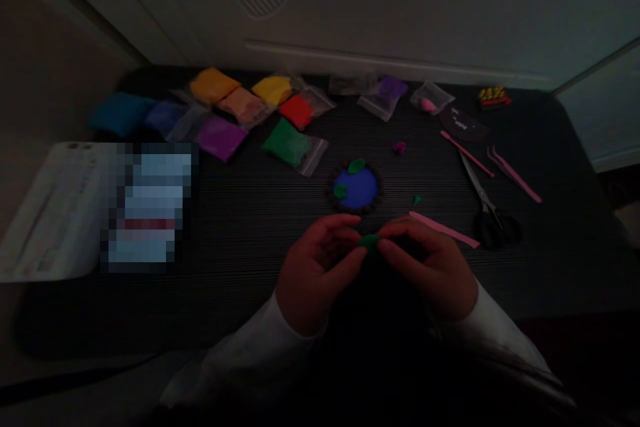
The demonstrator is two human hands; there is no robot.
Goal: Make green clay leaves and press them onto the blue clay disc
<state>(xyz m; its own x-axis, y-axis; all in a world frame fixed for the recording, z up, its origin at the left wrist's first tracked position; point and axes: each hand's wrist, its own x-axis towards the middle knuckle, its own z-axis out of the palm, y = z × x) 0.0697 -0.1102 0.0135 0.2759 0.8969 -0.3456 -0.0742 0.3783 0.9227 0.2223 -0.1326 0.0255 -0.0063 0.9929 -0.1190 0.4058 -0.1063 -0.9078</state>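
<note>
A small green piece of modelling clay (370,240) is pinched between my two hands above the dark table. My left hand (320,270) grips its left end with thumb and fingertips. At its right end, the thumb and fingers of my right hand (433,263) close on it. Just beyond lies a round blue clay disc (361,190) with a bumpy brown rim and two green leaf shapes on it. A tiny green clay scrap (417,200) and a pink flat strip tool (445,229) lie near my right hand.
Black-handled scissors (483,197), pink tweezers (515,175) and a pink stick tool (467,153) lie right. Bags of coloured clay, including a green bag (287,143), line the back. A blurred phone-like screen (150,207) and white sheet (57,210) are left. A purple lump (399,147) sits mid-table.
</note>
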